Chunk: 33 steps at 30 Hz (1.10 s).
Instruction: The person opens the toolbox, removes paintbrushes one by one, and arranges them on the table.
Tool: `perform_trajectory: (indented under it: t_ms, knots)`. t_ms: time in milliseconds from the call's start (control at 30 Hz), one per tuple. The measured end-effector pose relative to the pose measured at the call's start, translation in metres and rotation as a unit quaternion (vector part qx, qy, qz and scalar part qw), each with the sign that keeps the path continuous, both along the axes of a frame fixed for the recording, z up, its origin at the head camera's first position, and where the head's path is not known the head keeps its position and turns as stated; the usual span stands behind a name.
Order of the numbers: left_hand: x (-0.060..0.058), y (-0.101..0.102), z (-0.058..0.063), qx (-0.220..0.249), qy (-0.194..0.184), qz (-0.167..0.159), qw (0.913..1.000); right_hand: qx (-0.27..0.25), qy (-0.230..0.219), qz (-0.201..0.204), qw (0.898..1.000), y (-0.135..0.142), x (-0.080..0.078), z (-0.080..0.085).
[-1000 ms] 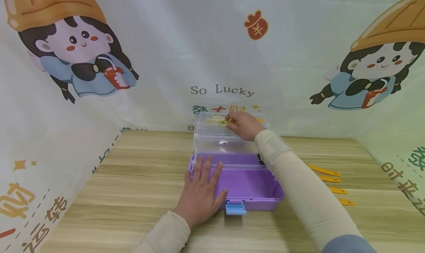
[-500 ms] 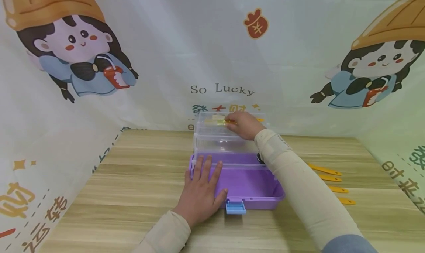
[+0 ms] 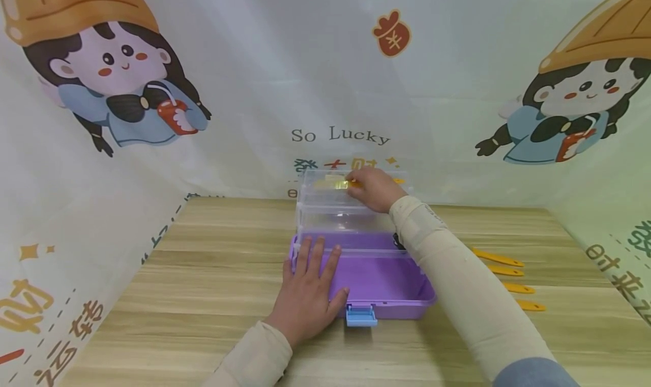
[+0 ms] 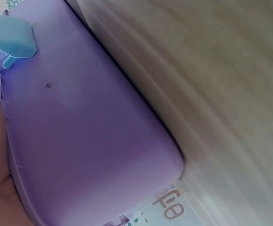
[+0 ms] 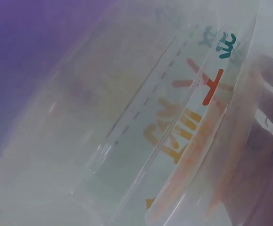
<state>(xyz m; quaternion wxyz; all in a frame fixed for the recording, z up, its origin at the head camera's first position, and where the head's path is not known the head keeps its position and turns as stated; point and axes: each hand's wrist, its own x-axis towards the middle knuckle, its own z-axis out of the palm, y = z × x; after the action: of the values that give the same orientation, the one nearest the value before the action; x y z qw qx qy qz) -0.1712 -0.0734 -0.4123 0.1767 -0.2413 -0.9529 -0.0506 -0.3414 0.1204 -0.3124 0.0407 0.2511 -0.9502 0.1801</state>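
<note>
A purple case (image 3: pixel 381 288) with a light blue latch (image 3: pixel 361 316) stands with its lid up. Behind its base rise clear plastic trays (image 3: pixel 335 220). My left hand (image 3: pixel 310 302) lies spread, fingers straight, across the case's left front rim; part of the palm shows at the edge of the left wrist view. At the top tray, my right hand (image 3: pixel 373 186) pinches a paintbrush (image 3: pixel 339 185) with a yellow handle. The brush lies sideways, its head to the left and the handle end beyond the hand. Through blurred clear plastic, the right wrist view shows orange strips.
Several yellow handles (image 3: pixel 516 288) lie in a row on the wooden table (image 3: pixel 203 279), right of the case and partly behind my right forearm. A printed curtain (image 3: pixel 254 93) closes off the back and sides. Something small and black (image 3: pixel 398 241) sits by the case's rear.
Both hands stay nearly in place. The paintbrush in my right hand has shifted very slightly, and its metal band catches more light. The head view has tipped a little.
</note>
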Motion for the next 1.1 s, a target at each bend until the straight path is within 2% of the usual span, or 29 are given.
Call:
perform_trajectory:
  t_ms: [167, 400, 500, 667, 1100]
  knots:
    - [-0.001, 0.0, 0.0, 0.004, 0.0, -0.001, 1.0, -0.012, 0.0, -0.009, 1.0, 0.0, 0.002, 0.001]
    - [-0.001, -0.001, 0.0, 0.005, -0.001, -0.002, 1.0, -0.018, 0.036, -0.025, 0.999, 0.001, -0.001, 0.002]
    - [-0.001, -0.001, 0.001, 0.004, -0.002, -0.001, 1.0, -0.034, 0.034, -0.028, 0.998, 0.001, -0.002, 0.002]
    - [-0.001, -0.001, 0.0, 0.004, -0.001, -0.003, 1.0, -0.059, 0.022, -0.024, 0.998, 0.002, -0.002, 0.001]
    - [0.0, -0.002, -0.001, 0.006, 0.004, -0.007, 0.9999, -0.057, 0.062, 0.012, 0.996, 0.01, 0.003, 0.01]
